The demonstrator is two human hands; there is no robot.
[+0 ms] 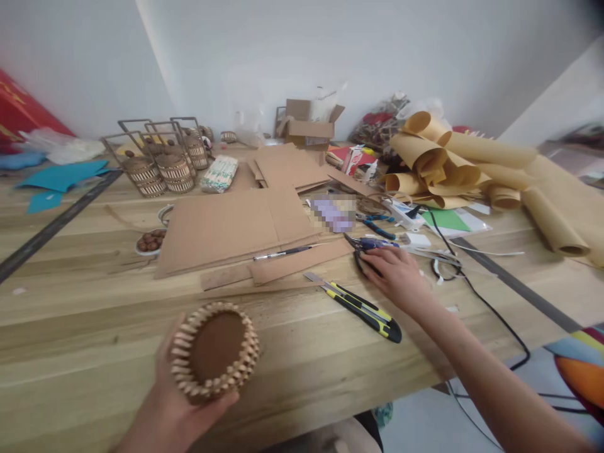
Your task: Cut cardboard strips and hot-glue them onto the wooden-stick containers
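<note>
My left hand [170,402] grips a small round basket [217,349] of stacked pale wooden sticks, tilted so that its smooth brown disc faces me. Over a black-handled hand tool [359,261] with a dark pointed end, the fingers of my right hand [394,274] are curled; they hide much of it. Just left of and below that hand lies a yellow-and-black utility knife [361,309], blade out. A pen [283,253] and a cardboard strip [297,264] are farther left. Blue-handled pliers [380,228] lie beyond my right hand.
Cardboard sheets [226,223] cover the middle of the table. Behind them stand several handled stick baskets [174,170] and a cardboard box [310,129]. A bowl of brown balls [150,242] sits left. Rolled brown paper [434,157] and a black cable [486,302] are right.
</note>
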